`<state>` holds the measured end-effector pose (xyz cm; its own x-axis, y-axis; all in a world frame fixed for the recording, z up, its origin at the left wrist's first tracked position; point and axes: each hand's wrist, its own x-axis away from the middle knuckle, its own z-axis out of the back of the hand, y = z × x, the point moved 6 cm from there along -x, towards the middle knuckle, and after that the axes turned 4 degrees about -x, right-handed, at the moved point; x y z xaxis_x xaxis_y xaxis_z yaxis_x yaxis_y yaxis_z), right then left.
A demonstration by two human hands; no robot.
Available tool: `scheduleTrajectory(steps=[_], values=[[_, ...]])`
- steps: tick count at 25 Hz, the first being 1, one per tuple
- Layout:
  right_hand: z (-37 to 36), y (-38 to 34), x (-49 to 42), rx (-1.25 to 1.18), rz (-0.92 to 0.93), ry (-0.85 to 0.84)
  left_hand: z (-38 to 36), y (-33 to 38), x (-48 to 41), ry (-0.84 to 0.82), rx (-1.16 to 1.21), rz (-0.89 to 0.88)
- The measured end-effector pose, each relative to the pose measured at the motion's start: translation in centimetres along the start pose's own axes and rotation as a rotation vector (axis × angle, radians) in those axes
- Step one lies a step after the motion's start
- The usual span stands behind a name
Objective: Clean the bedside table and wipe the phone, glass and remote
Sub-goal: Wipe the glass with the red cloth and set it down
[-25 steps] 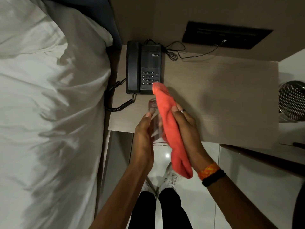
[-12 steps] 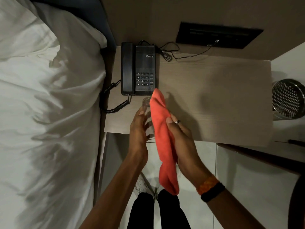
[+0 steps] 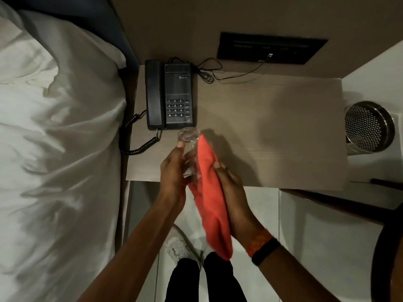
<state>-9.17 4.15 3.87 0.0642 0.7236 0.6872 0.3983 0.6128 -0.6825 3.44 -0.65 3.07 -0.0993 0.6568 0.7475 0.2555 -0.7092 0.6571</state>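
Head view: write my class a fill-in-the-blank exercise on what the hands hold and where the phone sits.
The left hand grips a clear ____. The right hand holds an orange-red ____ against it. The black phone stands on the bedside table, at the end next to the ____.
Missing words: glass; cloth; bed.
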Motion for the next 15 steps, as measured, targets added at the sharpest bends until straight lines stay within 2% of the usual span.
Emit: scheduleTrajectory(steps=[3,7,10,12,14,15], values=[[1.5,-1.3,-1.3,0.117,0.110,0.050,-0.3,0.5,-1.9,0.023,0.003,0.011],[3.7,-2.9,-6.6,0.579,0.404,0.242,-0.6,1.0,-3.9,0.097,-0.047,-0.090],[3.9,-1.8,-10.2,0.822,0.360,0.213,-1.3,0.5,-4.9,0.140,-0.072,-0.122],[4.2,-2.6,-11.0,0.847,0.380,0.187,-2.3,0.1,-5.0,0.091,-0.126,-0.156],[4.9,-4.7,-10.9,0.758,0.402,0.212,-3.6,0.0,-4.8,0.034,-0.193,-0.214],[5.2,-5.7,-10.8,0.692,0.368,0.170,-4.4,0.0,-4.7,-0.002,-0.214,-0.236]])
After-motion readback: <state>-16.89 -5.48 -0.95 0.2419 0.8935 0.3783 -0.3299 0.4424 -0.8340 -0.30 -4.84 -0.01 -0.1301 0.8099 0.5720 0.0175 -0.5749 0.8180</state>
